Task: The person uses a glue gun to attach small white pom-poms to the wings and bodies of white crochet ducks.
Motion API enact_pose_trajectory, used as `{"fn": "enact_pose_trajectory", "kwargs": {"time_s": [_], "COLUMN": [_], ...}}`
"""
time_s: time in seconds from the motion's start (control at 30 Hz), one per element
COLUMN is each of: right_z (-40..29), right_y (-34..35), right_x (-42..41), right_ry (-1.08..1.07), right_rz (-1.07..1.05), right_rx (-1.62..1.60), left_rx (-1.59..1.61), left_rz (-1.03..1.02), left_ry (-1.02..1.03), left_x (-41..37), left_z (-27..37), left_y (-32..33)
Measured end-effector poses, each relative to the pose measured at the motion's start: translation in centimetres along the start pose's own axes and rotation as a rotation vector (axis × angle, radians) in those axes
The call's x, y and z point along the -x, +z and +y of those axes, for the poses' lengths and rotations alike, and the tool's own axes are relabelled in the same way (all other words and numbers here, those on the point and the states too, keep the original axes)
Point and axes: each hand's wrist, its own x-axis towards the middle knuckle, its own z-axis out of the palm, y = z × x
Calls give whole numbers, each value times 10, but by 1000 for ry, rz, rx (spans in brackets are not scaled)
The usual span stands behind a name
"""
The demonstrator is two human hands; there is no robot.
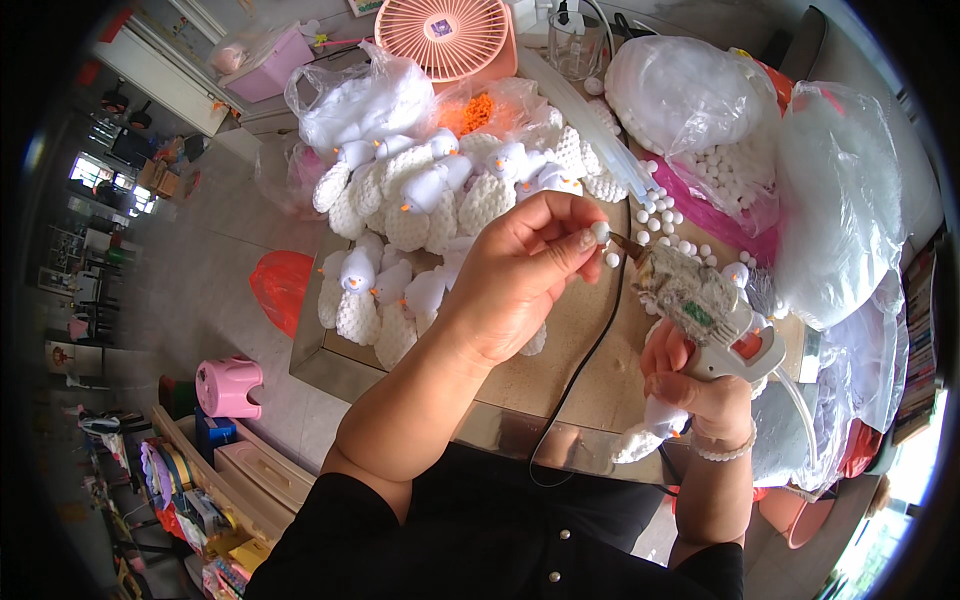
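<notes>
Between the thumb and fingertips of my left hand is a small white ball. My right hand is wrapped around the handle of a hot glue gun, its body coated in grey fuzz and dried glue. The gun's nozzle points left and is at or very near the ball; whether they touch is hard to tell. Just below my right fingers hangs a small snowman figure with a white crocheted piece; I cannot tell whether the hand grips it too. Loose white balls lie beyond the nozzle.
Snowman figures with white crocheted pieces crowd the table's left and back. A black cord crosses the table front to back. Clear glue sticks, a pink fan and stuffed plastic bags stand behind and right.
</notes>
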Motion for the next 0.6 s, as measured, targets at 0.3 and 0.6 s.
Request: {"fn": "enact_pose_trajectory", "kwargs": {"time_s": [0.3,0.6], "right_z": [2,9], "right_y": [-3,-22], "right_x": [-6,-10], "right_ry": [-204,-378], "right_rz": [246,483], "right_rx": [7,-135], "left_rx": [-162,-847], "left_rz": [-16,-455], "left_ry": [83,426], "left_x": [2,31], "left_z": [-1,-15], "left_y": [9,52]}}
